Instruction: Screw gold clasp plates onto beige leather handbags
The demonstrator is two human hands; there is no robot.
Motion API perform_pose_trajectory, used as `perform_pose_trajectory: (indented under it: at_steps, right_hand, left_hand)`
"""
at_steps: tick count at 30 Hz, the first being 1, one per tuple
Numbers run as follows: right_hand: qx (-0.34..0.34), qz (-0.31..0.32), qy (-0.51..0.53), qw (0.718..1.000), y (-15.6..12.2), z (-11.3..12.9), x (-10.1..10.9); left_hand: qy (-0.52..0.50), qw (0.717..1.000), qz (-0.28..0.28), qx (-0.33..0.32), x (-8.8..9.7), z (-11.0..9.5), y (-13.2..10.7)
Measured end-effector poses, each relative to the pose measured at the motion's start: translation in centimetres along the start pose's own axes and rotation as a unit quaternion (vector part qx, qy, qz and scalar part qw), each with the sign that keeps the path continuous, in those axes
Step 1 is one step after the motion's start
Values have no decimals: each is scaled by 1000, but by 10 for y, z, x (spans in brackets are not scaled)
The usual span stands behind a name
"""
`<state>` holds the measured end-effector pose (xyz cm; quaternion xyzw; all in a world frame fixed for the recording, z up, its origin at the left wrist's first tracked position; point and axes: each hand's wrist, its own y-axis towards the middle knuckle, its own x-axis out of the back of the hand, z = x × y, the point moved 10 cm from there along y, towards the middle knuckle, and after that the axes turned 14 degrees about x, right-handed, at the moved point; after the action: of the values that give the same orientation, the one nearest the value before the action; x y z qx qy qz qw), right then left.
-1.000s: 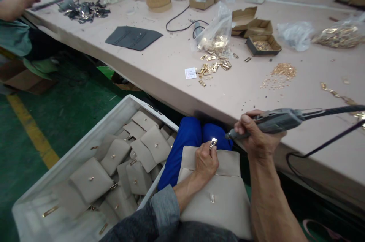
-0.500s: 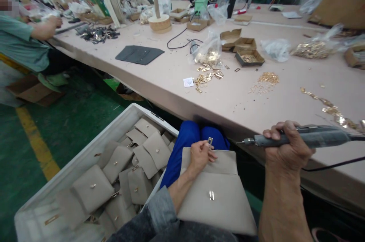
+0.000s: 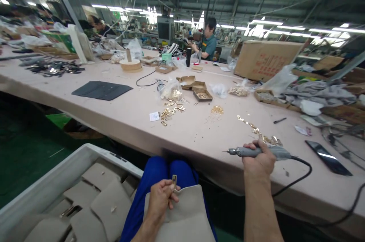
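My left hand point(image 3: 162, 198) is closed in a pinch at the top edge of a beige handbag flap point(image 3: 186, 196) on my lap. A gold-rimmed metal clasp plate point(image 3: 174, 180) sticks up between its thumb and fingers. The lower part of the bag runs out of view. My right hand point(image 3: 260, 157) is wrapped round a grey corded electric screwdriver point(image 3: 242, 152), held at the table's front edge. Its thin bit points left, apart from the bag.
A white crate point(image 3: 94, 151) of beige bags stands at my left. On the table point(image 3: 137, 120) lie gold metal plates point(image 3: 171, 111), tiny gold screws point(image 3: 217, 109), small cardboard boxes point(image 3: 202, 95), a black panel point(image 3: 101, 90) and a phone point(image 3: 327, 157). A person point(image 3: 210, 40) works across the table.
My view has tilted up and swung right, showing more of the workshop. The screwdriver is still in my right hand, now by scattered gold parts. My left hand keeps its pinch on the flap and plate.
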<state>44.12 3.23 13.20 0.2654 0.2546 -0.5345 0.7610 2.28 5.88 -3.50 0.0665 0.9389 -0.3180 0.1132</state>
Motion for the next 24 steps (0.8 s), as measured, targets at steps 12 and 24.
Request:
perform_pose_trajectory:
  at_steps: [12, 24]
  right_hand:
    - [-66, -110, 85, 988, 84, -72, -18]
    - [-6, -168, 19, 986, 115, -116, -3]
  left_hand:
    - [-13, 998, 45, -47, -2, 8, 5]
    - [-7, 998, 59, 0, 3, 24, 25]
